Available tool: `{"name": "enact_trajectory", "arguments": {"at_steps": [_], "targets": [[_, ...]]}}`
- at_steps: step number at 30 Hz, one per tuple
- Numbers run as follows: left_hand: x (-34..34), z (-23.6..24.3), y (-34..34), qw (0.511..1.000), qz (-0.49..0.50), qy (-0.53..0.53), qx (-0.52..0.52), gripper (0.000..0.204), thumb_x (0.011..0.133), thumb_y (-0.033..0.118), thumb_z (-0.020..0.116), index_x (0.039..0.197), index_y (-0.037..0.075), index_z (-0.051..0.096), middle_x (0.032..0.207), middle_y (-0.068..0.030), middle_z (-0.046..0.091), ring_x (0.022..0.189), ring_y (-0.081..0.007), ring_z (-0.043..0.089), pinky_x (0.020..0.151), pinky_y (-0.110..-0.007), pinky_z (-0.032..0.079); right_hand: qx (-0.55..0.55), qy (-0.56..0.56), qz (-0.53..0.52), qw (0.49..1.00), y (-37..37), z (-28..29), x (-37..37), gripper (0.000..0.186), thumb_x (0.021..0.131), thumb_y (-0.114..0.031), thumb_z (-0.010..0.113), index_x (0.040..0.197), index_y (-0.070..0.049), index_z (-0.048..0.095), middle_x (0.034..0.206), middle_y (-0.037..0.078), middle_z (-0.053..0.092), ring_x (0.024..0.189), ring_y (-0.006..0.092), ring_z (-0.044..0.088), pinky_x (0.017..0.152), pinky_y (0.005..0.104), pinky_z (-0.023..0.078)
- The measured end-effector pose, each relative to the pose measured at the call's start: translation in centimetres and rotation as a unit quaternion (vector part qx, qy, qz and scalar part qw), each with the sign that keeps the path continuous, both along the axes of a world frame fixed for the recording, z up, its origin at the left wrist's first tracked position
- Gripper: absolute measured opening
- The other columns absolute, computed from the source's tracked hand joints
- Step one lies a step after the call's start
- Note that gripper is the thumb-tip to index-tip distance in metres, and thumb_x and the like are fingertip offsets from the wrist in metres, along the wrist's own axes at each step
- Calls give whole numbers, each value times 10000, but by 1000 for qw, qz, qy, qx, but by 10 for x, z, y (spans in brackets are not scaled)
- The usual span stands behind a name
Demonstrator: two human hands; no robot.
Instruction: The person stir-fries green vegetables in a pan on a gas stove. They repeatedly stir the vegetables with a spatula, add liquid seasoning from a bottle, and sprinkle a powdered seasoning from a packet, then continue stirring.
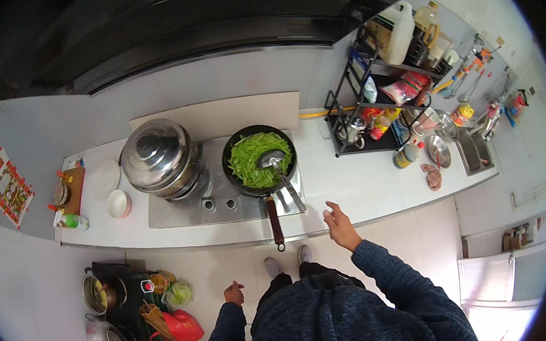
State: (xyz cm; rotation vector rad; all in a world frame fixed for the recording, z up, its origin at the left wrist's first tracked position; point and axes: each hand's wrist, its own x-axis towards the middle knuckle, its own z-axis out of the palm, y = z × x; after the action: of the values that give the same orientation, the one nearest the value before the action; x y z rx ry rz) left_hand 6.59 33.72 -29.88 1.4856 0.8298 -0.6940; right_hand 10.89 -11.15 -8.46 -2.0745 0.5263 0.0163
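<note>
Green, slender strips [248, 153] lie heaped in the round black pan [227, 167], ahead and left of my empty right grip [340, 224], fingers parted. A shiny metal ladle [271, 159] slanting toward that grip hides some. My left grip [233, 294] is half-curled; its palm hidden, I cannot tell whether it holds anything.

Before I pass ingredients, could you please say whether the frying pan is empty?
Not empty: cut green vegetables cover much of the pan's inside.
</note>
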Motion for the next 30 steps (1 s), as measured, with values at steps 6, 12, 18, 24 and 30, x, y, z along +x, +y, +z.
{"name": "enact_trajectory", "arguments": {"at_steps": [6,12,18,24,30], "targets": [[-20,-17,-6,997,-28,64,-31,494,1057,476,530,952,15,676,506,-41,481,368,-172,425,365,-339,336,34,113,-148,982,-88,-42,-140,527,1078,-410,461,1184,84,610,744,188,708,518,272,626,537,411,521],[-29,-13,-15,987,-62,147,29,649,1071,569,389,927,25,713,483,-34,422,365,-197,410,367,-368,361,152,233,-319,906,-146,-124,-266,508,1049,-406,494,1098,67,671,753,169,732,465,213,620,418,343,488],[-17,2,-80,987,-86,67,118,720,1069,616,363,883,18,717,468,-30,408,375,-207,423,378,-375,377,110,358,-276,885,-198,-176,-336,456,1044,-376,481,1049,30,687,781,172,759,523,242,687,457,374,538],[-21,13,-207,990,-46,24,133,685,1062,584,420,787,33,720,472,-39,435,352,-198,421,373,-369,377,-3,340,-92,936,-278,-230,-369,355,997,-310,559,866,-6,687,744,157,736,659,331,735,705,448,609],[-39,49,-293,998,6,-65,24,428,1066,403,573,874,32,666,496,36,398,368,-87,337,367,-278,263,-1,317,-47,947,-378,-271,-367,243,929,-297,705,978,-60,689,878,151,725,783,356,739,724,496,601]]}}
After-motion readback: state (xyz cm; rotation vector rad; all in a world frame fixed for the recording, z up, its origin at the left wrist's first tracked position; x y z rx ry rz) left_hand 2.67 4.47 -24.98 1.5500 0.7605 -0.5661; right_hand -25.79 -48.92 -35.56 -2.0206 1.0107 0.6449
